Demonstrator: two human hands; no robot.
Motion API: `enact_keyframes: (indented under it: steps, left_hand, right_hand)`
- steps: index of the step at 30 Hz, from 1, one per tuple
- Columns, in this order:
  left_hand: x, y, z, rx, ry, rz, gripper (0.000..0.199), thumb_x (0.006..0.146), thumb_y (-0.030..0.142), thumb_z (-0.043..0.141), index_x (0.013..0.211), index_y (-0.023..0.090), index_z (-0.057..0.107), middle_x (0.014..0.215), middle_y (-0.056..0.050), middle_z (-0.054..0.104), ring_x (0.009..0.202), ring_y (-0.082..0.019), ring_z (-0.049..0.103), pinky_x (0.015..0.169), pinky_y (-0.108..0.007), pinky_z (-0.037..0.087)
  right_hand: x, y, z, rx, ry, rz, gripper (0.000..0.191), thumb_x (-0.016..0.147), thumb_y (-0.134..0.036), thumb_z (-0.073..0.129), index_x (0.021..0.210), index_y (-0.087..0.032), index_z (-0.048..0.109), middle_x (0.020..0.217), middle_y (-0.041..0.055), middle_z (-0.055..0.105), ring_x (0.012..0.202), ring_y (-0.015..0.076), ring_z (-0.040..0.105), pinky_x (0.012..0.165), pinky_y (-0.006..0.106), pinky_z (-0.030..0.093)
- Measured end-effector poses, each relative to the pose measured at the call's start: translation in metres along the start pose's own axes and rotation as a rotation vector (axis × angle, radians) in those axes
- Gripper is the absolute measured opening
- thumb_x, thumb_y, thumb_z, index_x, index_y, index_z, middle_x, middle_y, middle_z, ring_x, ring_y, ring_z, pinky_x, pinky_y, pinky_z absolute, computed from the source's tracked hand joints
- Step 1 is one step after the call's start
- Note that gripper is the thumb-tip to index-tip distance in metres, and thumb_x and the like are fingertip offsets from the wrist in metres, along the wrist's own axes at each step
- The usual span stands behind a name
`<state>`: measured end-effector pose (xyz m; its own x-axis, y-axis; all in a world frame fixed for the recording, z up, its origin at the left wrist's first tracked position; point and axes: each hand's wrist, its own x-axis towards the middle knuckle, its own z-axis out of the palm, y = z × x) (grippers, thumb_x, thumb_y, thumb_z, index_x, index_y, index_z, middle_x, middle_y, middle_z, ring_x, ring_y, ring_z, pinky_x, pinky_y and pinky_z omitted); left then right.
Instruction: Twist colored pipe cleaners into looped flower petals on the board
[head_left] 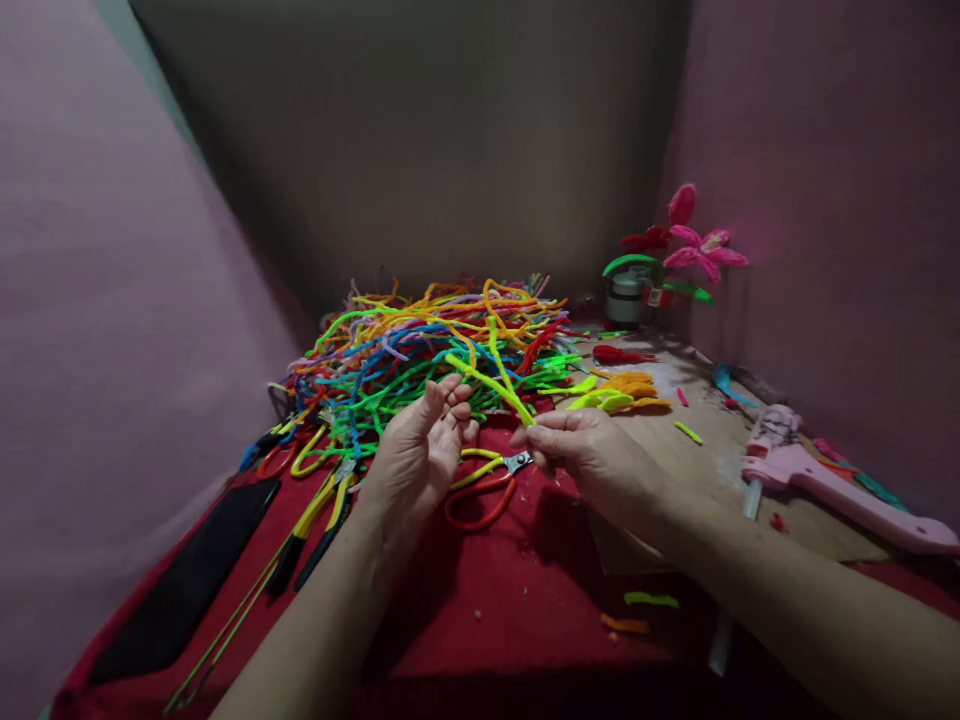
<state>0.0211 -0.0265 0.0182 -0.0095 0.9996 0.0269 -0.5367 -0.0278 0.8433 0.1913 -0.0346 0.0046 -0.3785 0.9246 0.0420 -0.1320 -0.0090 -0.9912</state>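
My right hand [574, 445] pinches a yellow pipe cleaner [499, 385] by its lower end, and its two arms spread upward in a V. My left hand [427, 435] is beside it with the palm turned up and the fingers loosely curled and apart; nothing shows in it. Beneath and between the hands, scissors [484, 508] with red and yellow handles lie on the red cloth [480, 610]. Just behind the hands rises a large tangled heap of colourful pipe cleaners [405, 350].
On the left lie yellow-and-black pliers [311, 515], a flat black object [187, 580] and thin green stems [232, 630]. To the right are a board [712, 470], yellow and orange petal shapes [626, 392] and a pink glue gun [840, 500]. Pink fuzzy flowers [705, 250] stand at the back.
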Motion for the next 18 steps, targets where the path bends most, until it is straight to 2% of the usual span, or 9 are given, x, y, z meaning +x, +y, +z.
enact_keyframes:
  steps: [4,7,9,11,15,18]
  left_hand:
    - [-0.01,-0.014,0.008,0.278,-0.123,-0.059,0.031,0.064,0.023,0.072,0.092,0.013,0.065,0.074,-0.002,0.061,0.056,-0.005,0.051,0.053,-0.016,0.042]
    - [-0.015,-0.02,0.014,0.44,-0.151,-0.066,0.021,0.065,0.025,0.07,0.081,0.011,0.068,0.072,-0.004,0.065,0.06,-0.009,0.056,0.057,-0.019,0.045]
    - [-0.016,-0.02,0.015,0.459,-0.111,-0.05,0.018,0.063,0.026,0.071,0.074,0.011,0.068,0.069,-0.004,0.065,0.063,-0.012,0.059,0.062,-0.022,0.048]
    - [-0.016,-0.018,0.014,0.438,-0.07,-0.039,0.018,0.063,0.026,0.071,0.074,0.012,0.068,0.066,-0.003,0.063,0.06,-0.011,0.058,0.064,-0.024,0.049]
    - [-0.015,-0.012,0.01,0.403,-0.038,-0.035,0.017,0.066,0.028,0.069,0.072,0.013,0.065,0.05,0.005,0.047,0.044,-0.005,0.044,0.057,-0.026,0.051]
    - [-0.015,-0.011,0.009,0.408,-0.055,-0.047,0.018,0.066,0.029,0.069,0.068,0.012,0.062,0.047,0.006,0.04,0.042,-0.003,0.038,0.053,-0.024,0.049]
  right_hand:
    - [0.001,0.01,-0.001,0.08,-0.056,-0.004,0.022,0.072,-0.029,0.059,0.057,-0.013,0.056,0.053,-0.0019,0.049,0.049,0.0074,0.038,0.051,0.023,0.027]
    - [0.001,0.019,-0.001,0.095,-0.105,0.025,0.026,0.072,-0.032,0.06,0.054,-0.014,0.053,0.051,-0.003,0.047,0.047,0.0067,0.035,0.049,0.023,0.025]
    - [0.002,0.02,-0.001,0.172,-0.156,0.056,0.025,0.073,-0.031,0.059,0.056,-0.014,0.055,0.053,-0.0017,0.05,0.049,0.0074,0.039,0.051,0.023,0.028]
    - [0.003,0.02,-0.002,0.35,-0.228,0.13,0.022,0.075,-0.031,0.057,0.062,-0.014,0.058,0.058,0.0005,0.055,0.052,0.0094,0.045,0.054,0.025,0.033]
    - [0.005,0.019,-0.006,0.632,-0.338,0.404,0.019,0.076,-0.027,0.051,0.074,-0.012,0.062,0.061,0.0029,0.059,0.052,0.0107,0.05,0.055,0.026,0.036]
    - [0.007,0.022,-0.007,0.698,-0.338,0.427,0.012,0.073,-0.018,0.054,0.073,-0.01,0.062,0.059,0.0024,0.059,0.052,0.0101,0.05,0.055,0.025,0.038]
